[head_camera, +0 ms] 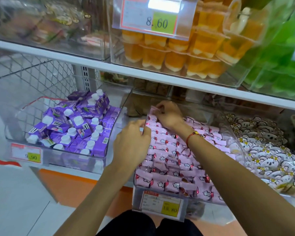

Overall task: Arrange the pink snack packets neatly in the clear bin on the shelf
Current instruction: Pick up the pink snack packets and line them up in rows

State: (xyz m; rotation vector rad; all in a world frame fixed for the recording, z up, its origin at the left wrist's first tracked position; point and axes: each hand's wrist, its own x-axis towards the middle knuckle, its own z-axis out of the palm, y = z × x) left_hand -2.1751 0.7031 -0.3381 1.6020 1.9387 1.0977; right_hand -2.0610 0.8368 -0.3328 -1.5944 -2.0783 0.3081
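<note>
Pink snack packets (170,160) with white cloud prints fill the clear bin (235,133) on the lower shelf, mostly in rows. My right hand (167,114) reaches into the bin's far left corner, fingers curled, pinching a pink packet (154,108) at its top edge. My left hand (133,140) rests on the bin's left wall, fingers curled over the rim beside the packets. A red string bracelet sits on my right wrist.
To the left stands a clear bin of purple drink cartons (75,123). White koala-print packets (269,150) lie in the bin to the right. An upper shelf (92,65) with orange jelly cups (186,53) overhangs close above. A price tag (162,203) hangs on the bin's front.
</note>
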